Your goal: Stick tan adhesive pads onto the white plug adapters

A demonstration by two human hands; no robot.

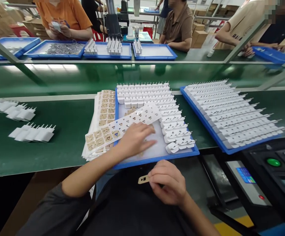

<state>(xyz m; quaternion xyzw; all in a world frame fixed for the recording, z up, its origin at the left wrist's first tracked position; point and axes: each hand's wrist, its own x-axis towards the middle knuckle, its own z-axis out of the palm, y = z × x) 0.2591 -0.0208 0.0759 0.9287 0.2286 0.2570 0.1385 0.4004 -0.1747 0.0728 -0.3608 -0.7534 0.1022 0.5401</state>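
Observation:
My right hand (pixel 168 182) pinches a small tan sticker (pixel 143 179) with square holes, in front of my body. My left hand (pixel 136 139) reaches over the blue tray (pixel 154 159), fingers stretched out and apart, holding nothing I can see. Beneath it a white sheet of tan stickers (pixel 103 137) lies aslant across the tray's left side; its right part shows bare backing with small holes. I cannot tell whether my fingers touch it. Rows of white plug-like blocks with metal pins (pixel 144 90) fill the tray's back and right side.
More sticker sheets (pixel 106 106) are stacked at the tray's left. A second blue tray (pixel 206 126) full of white blocks stands right. Loose white blocks (pixel 32 132) lie left. Beyond a rail are trays with metal parts (pixel 65 48) and other people. A machine with a green button (pixel 273 162) is lower right.

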